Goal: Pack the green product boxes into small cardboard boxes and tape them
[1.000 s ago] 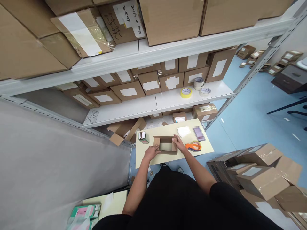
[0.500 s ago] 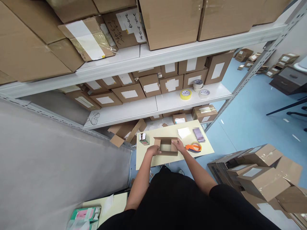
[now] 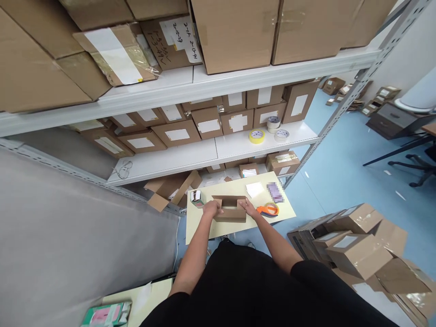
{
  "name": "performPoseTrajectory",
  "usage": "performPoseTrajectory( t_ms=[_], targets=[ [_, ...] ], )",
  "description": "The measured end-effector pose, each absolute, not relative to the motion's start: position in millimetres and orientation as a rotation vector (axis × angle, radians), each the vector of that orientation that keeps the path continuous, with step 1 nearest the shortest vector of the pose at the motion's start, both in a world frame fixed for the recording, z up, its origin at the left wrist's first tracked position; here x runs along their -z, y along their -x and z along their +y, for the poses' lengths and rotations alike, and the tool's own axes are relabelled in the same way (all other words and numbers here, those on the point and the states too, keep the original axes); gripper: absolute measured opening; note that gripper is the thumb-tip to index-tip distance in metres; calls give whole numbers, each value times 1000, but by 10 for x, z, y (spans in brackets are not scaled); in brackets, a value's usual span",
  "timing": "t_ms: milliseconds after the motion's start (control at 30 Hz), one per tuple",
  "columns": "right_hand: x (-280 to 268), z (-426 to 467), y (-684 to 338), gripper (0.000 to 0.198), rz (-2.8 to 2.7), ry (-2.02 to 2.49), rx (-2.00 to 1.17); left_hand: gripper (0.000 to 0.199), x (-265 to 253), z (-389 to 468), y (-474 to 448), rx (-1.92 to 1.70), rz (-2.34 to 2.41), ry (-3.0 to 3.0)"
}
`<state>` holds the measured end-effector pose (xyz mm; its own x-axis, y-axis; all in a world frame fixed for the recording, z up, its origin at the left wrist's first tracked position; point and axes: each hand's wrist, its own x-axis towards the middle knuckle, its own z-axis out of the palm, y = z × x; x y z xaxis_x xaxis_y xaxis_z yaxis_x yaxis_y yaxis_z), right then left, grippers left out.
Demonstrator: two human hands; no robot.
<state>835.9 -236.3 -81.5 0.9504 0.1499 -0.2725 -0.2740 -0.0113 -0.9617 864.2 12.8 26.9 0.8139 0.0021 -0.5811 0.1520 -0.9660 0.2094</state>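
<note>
Shelves (image 3: 166, 160) stand just beyond our desk (image 3: 197, 227). Our left hand (image 3: 211, 208) and right hand (image 3: 249, 207) grip opposite ends of an open box (image 3: 230, 216).

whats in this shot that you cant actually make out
All in the head view:
Held box: its near wall hides part of the inside; the left hand covers part of its left end.
Purple item: pixelated, so its details are lost.
Yellow tape: the print inside its ring is too small to read.
Green package: cut off by the bottom edge.
</note>
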Motion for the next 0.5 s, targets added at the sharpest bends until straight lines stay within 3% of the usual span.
performPoseTrajectory(
  t_ms=[167,233,400,500],
  targets=[
    [779,-2432,-8335,60,66,1402,-398,43,-185,75,-8328,521,377,-2798],
    [792,-2428,-8304,72,46,1412,-397,57,-133,78,-8214,418,470,-2725],
    [892,-2287,-8157,118,50,1598,-226,113,-136,84,-8161,308,500,-2682],
    [912,-2218,-8058,118,61,1815,-10,115,-210,89,-8237,330,310,-2760]
  ],
)
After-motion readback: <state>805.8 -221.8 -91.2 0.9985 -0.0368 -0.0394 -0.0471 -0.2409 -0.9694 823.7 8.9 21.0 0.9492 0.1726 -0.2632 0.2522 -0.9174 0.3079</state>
